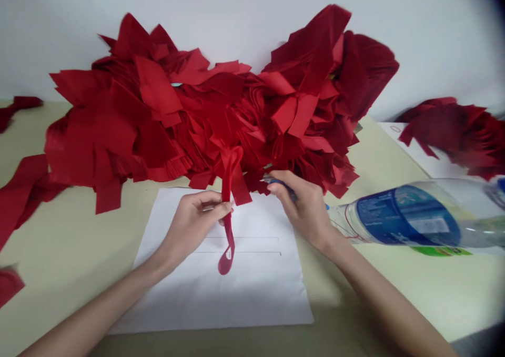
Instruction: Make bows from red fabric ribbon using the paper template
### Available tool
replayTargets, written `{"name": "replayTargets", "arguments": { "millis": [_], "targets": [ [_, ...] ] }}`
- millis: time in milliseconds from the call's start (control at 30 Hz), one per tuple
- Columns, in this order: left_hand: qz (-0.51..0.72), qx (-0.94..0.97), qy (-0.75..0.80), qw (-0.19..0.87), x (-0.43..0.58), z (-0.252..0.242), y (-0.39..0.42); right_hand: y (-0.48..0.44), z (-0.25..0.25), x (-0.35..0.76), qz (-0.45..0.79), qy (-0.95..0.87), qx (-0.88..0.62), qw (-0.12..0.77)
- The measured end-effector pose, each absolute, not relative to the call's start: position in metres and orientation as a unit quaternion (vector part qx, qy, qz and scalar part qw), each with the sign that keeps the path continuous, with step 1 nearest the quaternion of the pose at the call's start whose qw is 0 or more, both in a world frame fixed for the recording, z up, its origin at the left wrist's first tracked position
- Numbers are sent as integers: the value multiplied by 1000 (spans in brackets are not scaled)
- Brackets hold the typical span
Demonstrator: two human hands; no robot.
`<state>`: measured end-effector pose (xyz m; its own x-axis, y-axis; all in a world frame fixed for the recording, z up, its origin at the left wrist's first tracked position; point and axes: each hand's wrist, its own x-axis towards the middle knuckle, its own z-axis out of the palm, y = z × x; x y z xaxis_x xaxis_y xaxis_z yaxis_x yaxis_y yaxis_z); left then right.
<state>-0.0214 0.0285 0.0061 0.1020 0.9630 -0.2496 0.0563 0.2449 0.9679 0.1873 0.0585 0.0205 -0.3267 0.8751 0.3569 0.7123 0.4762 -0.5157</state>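
Observation:
My left hand (203,212) pinches a red ribbon (228,188) between thumb and fingers. Below the pinch the ribbon hangs in a narrow loop, and its upper end meets the heap of red ribbon strips (221,115). My right hand (302,201) is closed around a slim blue tool with a metal tip (291,190), mostly hidden by the fingers, so its kind is unclear. The tip points left, close to the heap's lower edge. Under both hands lies a white sheet of paper (260,294) with two thin ruled lines.
A clear plastic bottle with a blue label (406,215) lies on its side by my right forearm. More red strips (457,133) rest on another white sheet at the right. Loose red ribbon (23,188) spreads along the left. A pale wall (236,15) stands behind the heap.

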Motion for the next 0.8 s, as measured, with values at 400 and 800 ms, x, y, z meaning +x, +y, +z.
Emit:
{"name": "replayTargets", "arguments": {
  "millis": [400,800],
  "targets": [
    [360,430,431,707,-29,-3,30,65,-19,190,124,-863,-452,190],
    [336,460,411,712,-24,3,22,28,27,167,407,-747,-430,302]
  ]
}}
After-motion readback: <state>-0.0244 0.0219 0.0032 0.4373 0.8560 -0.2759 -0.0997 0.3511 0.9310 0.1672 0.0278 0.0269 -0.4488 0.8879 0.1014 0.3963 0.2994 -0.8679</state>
